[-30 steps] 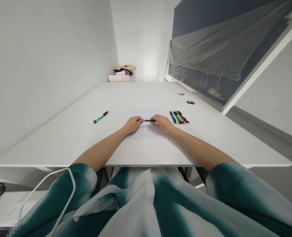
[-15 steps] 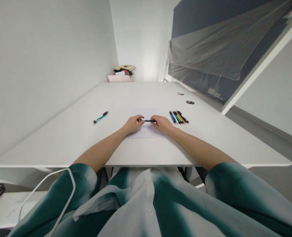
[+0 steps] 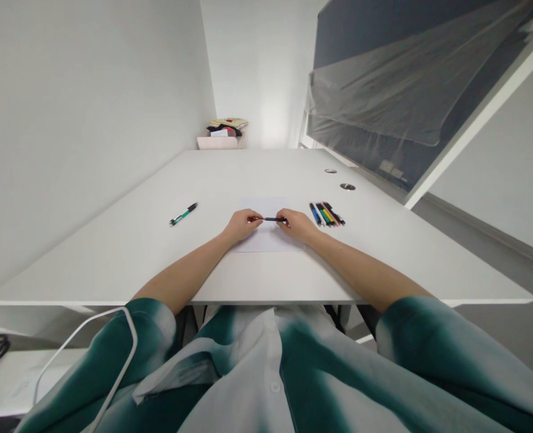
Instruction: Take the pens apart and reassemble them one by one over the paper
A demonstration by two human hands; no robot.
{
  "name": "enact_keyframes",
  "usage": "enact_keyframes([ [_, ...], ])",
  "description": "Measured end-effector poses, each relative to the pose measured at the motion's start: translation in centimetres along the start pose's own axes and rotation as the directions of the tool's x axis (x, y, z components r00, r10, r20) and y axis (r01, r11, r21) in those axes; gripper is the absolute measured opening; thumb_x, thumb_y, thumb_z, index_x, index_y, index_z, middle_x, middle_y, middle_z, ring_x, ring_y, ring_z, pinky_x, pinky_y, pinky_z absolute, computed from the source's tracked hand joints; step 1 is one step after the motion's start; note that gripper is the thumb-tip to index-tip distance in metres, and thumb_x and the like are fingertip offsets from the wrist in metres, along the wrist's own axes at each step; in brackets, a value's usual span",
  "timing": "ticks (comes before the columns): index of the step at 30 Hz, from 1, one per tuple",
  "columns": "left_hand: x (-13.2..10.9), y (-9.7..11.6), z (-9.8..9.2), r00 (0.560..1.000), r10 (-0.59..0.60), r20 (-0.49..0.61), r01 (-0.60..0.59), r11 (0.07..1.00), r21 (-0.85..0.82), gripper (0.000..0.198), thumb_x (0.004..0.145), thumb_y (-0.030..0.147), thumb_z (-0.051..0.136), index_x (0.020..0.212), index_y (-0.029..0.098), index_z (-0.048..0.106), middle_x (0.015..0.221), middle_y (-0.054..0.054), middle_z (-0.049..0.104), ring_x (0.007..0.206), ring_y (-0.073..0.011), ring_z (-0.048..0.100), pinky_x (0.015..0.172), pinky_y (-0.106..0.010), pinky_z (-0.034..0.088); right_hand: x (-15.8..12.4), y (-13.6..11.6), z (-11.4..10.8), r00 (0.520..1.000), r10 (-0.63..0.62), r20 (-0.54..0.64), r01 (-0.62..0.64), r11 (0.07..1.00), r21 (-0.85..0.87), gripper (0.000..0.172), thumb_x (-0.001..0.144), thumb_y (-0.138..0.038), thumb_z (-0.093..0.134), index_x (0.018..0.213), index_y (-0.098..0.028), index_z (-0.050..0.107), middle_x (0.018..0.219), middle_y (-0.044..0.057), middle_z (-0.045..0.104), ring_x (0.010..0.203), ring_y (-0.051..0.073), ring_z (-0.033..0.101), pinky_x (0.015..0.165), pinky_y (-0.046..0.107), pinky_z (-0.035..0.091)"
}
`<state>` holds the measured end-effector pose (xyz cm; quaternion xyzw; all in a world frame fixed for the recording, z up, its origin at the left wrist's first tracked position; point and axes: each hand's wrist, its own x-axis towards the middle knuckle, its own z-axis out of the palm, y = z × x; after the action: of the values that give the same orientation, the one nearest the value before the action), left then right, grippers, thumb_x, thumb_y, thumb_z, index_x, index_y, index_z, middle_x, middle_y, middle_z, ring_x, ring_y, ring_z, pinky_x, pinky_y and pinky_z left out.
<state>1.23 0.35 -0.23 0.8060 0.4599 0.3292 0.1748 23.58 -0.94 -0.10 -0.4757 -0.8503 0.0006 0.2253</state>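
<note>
Matt smooth paper sheet (image 3: 268,243), plastic-looking pen (image 3: 273,219) over it, smooth low-sheen tabletop (image 3: 266,276) under it, shiny metal-looking disc (image 3: 348,187) and wrinkled translucent plastic film (image 3: 383,102) to its right, matt cloth shirt (image 3: 320,361) nearside of it

Paper (image 3: 268,243) is lying on the table (image 3: 266,279); one pen (image 3: 184,214) is resting left of it, several pens (image 3: 326,214) right.

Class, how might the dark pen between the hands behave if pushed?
The pen looks slim and straight, so probably stiff and light. Being narrow, it may roll on the flat paper, though its exact roundness is too small to see.
</note>
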Motion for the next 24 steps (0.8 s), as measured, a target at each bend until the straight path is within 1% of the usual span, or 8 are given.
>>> enact_keyframes([
  [6,0.2,-0.5,-0.3,1.000,0.004,-0.021,-0.004,1.000,-0.009,0.022,0.081,0.028,0.061,0.093,0.018,0.076,0.091,-0.006,0.073,0.084,-0.0184,0.065,0.084,-0.032,0.051,0.0,0.1,-0.2,1.000,0.013,-0.001,-0.013,1.000,0.004,0.019,0.088,-0.020,0.054,0.105,-0.019,0.063,0.098,0.007,0.071,0.079,0.018,0.063,0.073,0.027,0.043],
  [13,0.4,-0.9,-1.1,1.000,-0.008,-0.029,0.007,1.000,-0.015,0.023,0.080,0.030,0.060,0.091,0.019,0.076,0.092,-0.007,0.074,0.084,-0.0191,0.064,0.084,-0.033,0.050,-0.1,0.7,-0.4,0.999,0.039,-0.033,-0.040,0.999,-0.016,0.019,0.086,-0.020,0.054,0.103,-0.021,0.064,0.095,0.006,0.072,0.080,0.019,0.063,0.071,0.027,0.043],
  [17,0.7,-1.9,-2.1,0.997,-0.048,-0.054,0.046,0.998,-0.050,0.024,0.078,0.033,0.061,0.090,0.019,0.076,0.089,-0.006,0.075,0.080,-0.0183,0.063,0.080,-0.032,0.051,-0.2,1.4,-0.9,0.997,0.068,-0.046,-0.070,0.997,-0.043,0.019,0.086,-0.020,0.054,0.102,-0.021,0.064,0.094,0.006,0.072,0.081,0.020,0.064,0.071,0.028,0.043],
  [20,1.0,-3.1,-3.0,0.993,-0.081,-0.082,0.073,0.992,-0.105,0.025,0.076,0.036,0.064,0.087,0.017,0.076,0.087,-0.007,0.075,0.077,-0.0182,0.063,0.076,-0.031,0.050,-0.2,2.0,-1.5,0.988,0.141,-0.067,-0.145,0.987,-0.062,0.020,0.085,-0.020,0.054,0.102,-0.020,0.064,0.093,0.007,0.072,0.082,0.021,0.064,0.071,0.029,0.044],
  [22,1.1,-3.9,-3.5,0.986,-0.125,-0.111,0.106,0.980,-0.167,0.027,0.074,0.038,0.066,0.087,0.016,0.076,0.086,-0.007,0.075,0.078,-0.0184,0.063,0.076,-0.031,0.050,-0.1,2.4,-1.7,0.978,0.187,-0.091,-0.193,0.979,-0.060,0.023,0.083,-0.019,0.054,0.104,-0.019,0.064,0.095,0.008,0.071,0.085,0.023,0.064,0.073,0.030,0.045],
  [24,1.1,-4.5,-3.7,0.972,-0.183,-0.145,0.147,0.963,-0.228,0.028,0.074,0.039,0.068,0.086,0.015,0.075,0.087,-0.008,0.074,0.080,-0.0190,0.064,0.077,-0.032,0.049,-0.1,2.8,-1.6,0.975,0.193,-0.108,-0.199,0.979,-0.049,0.027,0.081,-0.014,0.054,0.105,-0.018,0.065,0.100,0.010,0.070,0.091,0.024,0.064,0.078,0.031,0.047],
])
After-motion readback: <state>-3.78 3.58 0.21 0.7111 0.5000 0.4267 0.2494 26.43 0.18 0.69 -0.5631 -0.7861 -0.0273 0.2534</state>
